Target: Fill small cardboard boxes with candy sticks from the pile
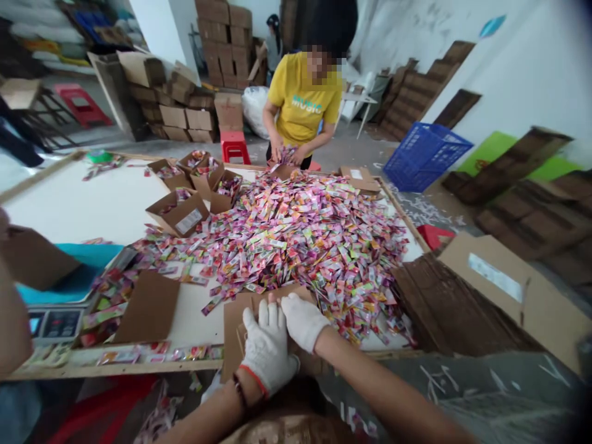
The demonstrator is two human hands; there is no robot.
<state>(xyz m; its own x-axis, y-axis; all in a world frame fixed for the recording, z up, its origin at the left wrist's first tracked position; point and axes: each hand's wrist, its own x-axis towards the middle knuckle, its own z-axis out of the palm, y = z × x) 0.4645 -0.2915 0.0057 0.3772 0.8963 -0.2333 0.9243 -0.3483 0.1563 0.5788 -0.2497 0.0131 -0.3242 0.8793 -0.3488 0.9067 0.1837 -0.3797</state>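
Note:
My left hand [269, 348], in a white knit glove with an orange cuff, lies flat on a brown cardboard box [235, 339] at the table's near edge. Its fingers are stretched out and point away from me. Beside its fingertips, my right hand [304, 320], also gloved in white, is closed with curled fingers at the box's far flap. Bare fingertips show between the two hands. Right behind the box rises a large heap of small, colourful printed sachets [296, 228]. The inside of the box and the underside of my right fingers are hidden.
Several open cartons [178, 213] with sachets stand on the white table [115, 197]. A scale [60, 324] and another person's arm [12, 314] are at left. Opposite, a person in a yellow shirt [303, 92] handles sachets. Flattened cardboard [457, 302] and a blue crate [423, 154] lie right.

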